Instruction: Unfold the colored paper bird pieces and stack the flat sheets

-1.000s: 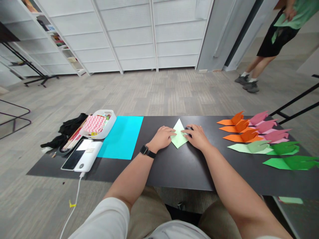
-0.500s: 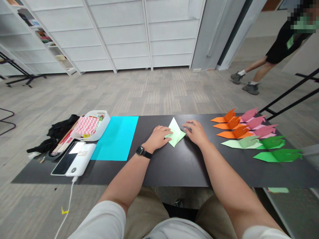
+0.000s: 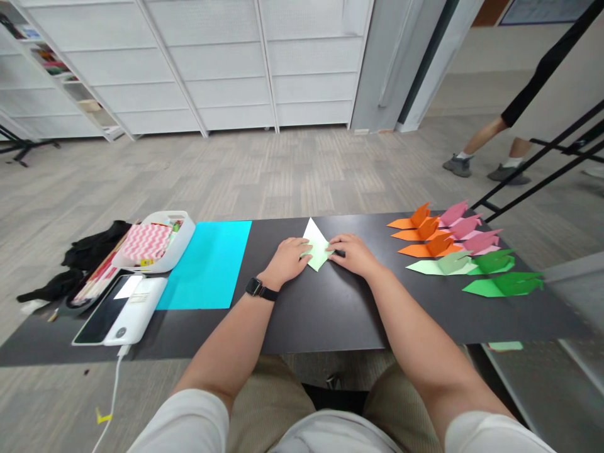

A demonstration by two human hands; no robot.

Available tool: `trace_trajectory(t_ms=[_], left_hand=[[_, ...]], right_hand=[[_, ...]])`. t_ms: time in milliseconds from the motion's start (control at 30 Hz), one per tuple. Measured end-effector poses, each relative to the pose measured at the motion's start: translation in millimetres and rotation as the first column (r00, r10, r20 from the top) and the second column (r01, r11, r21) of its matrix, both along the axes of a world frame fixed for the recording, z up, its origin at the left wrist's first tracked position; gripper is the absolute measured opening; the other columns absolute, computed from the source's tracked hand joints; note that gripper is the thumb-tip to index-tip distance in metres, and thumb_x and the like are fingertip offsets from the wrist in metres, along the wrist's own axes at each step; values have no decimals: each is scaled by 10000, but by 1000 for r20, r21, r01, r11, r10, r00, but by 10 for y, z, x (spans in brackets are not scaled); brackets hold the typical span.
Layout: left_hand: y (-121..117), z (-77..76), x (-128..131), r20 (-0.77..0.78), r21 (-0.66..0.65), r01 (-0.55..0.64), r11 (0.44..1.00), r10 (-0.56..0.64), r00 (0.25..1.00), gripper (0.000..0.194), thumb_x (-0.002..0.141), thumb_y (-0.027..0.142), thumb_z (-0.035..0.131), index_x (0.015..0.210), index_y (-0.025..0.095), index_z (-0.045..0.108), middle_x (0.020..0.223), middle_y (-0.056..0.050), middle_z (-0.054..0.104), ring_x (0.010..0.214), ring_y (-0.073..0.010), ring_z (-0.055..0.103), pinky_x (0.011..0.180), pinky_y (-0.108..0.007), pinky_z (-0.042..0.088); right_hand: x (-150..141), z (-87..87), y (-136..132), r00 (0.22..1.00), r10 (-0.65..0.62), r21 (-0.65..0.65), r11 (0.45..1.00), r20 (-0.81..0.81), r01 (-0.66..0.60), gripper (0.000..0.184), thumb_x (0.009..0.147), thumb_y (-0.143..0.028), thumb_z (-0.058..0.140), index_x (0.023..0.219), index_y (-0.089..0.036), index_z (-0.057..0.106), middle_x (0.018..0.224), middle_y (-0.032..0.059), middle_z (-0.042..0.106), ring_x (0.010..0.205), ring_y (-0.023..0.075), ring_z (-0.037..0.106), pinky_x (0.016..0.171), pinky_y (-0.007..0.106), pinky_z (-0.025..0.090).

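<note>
A light green folded paper (image 3: 316, 248) lies on the dark table in front of me, its long point facing away. My left hand (image 3: 289, 259) is on its left side, thumb and fingers pressing the paper's edge. From the other side, my right hand (image 3: 352, 253) grips the right corner with its fingertips, and part of that corner is hidden under the fingers. A black smartwatch (image 3: 255, 287) is on my left wrist.
Orange, pink and green folded paper shapes (image 3: 503, 286) stand in rows at the right. Bright blue paper (image 3: 207, 264), a white box (image 3: 187, 238), a phone (image 3: 101, 314) and a white power bank (image 3: 136, 311) lie at the left. A person's legs (image 3: 481, 135) show beyond the table.
My right hand has moved left onto the paper's right corner, which lay free before. My left hand stays on the left side. The view has shifted slightly, and the person has walked right.
</note>
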State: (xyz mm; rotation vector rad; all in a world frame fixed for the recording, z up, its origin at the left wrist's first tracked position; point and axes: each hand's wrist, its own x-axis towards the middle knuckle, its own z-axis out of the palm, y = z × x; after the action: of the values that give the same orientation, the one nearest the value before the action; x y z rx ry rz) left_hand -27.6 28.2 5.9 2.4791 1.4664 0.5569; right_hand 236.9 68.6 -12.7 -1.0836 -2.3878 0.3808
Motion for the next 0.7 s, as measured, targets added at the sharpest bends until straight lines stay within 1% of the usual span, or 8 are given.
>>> trace_trajectory(t_ms=[100, 167, 333, 433, 533, 600, 633, 700], left_hand=[[-3, 9, 5, 39, -3, -8, 1000, 8, 999, 358, 1032, 398, 588, 1326, 253, 734, 1422, -75, 700, 1296, -269, 625, 1166, -470, 450], [-11, 22, 8, 58, -4, -11, 1000, 11, 998, 367, 1042, 433, 574, 1322, 256, 731, 1404, -68, 714, 1290, -263, 633, 1163, -460, 447], [-53, 77, 11, 82, -3, -6, 1000, 6, 997, 394, 1021, 493, 612, 1310, 248, 718, 1403, -56, 715, 1296, -259, 635, 1191, -449, 409], [-81, 132, 10, 96, -12, -4, 1000, 5, 995, 421, 1011, 539, 618, 1309, 255, 706, 1408, -54, 707, 1302, -263, 634, 1206, -459, 391], [-95, 186, 10, 116, -19, 13, 1000, -11, 993, 476, 955, 569, 692, 1315, 258, 691, 1405, -65, 698, 1292, -277, 639, 1173, -455, 429], [-92, 200, 11, 140, -11, 17, 1000, -15, 990, 523, 906, 559, 756, 1317, 244, 682, 1377, -83, 700, 1263, -288, 650, 1131, -444, 471], [-86, 196, 11, 154, -7, 15, 1000, -14, 988, 513, 899, 527, 771, 1311, 235, 681, 1351, -91, 705, 1239, -287, 660, 1107, -435, 492], [-68, 169, 9, 182, -6, -1, 1000, 2, 983, 413, 925, 410, 751, 1284, 218, 683, 1290, -96, 714, 1173, -269, 683, 1055, -410, 531]], right_hand=[[14, -3, 24, 1000, 4, -12, 1000, -20, -4, 122, 944, -321, 771, 1043, -323, 842, 1151, 56, 768, 1098, 261, 692, 1043, 465, 486], [24, 6, 33, 999, 6, -30, 1000, -35, -7, 117, 958, -323, 753, 1030, -322, 845, 1134, 51, 773, 1078, 250, 703, 1030, 446, 498], [25, 57, 29, 997, 7, -48, 999, -71, -10, 124, 964, -292, 723, 970, -298, 847, 1069, 45, 784, 1015, 231, 722, 1000, 418, 518], [9, 115, 6, 992, -28, -60, 998, -123, 21, 160, 982, -287, 682, 949, -271, 838, 1023, 52, 791, 969, 226, 732, 940, 391, 540], [-6, 180, -27, 981, -74, -59, 996, -182, 64, 189, 1002, -279, 638, 958, -253, 820, 1017, 56, 799, 960, 223, 741, 906, 370, 549], [-13, 217, -49, 975, -87, -52, 996, -204, 78, 194, 1009, -279, 619, 968, -249, 807, 1022, 56, 800, 969, 225, 742, 894, 364, 549], [-15, 233, -59, 973, -91, -47, 995, -211, 83, 192, 1009, -279, 615, 973, -249, 801, 1022, 56, 798, 973, 227, 741, 890, 364, 548], [-19, 262, -76, 971, -89, -35, 996, -222, 83, 189, 1010, -275, 606, 975, -250, 790, 1020, 57, 795, 975, 231, 737, 887, 368, 544]])
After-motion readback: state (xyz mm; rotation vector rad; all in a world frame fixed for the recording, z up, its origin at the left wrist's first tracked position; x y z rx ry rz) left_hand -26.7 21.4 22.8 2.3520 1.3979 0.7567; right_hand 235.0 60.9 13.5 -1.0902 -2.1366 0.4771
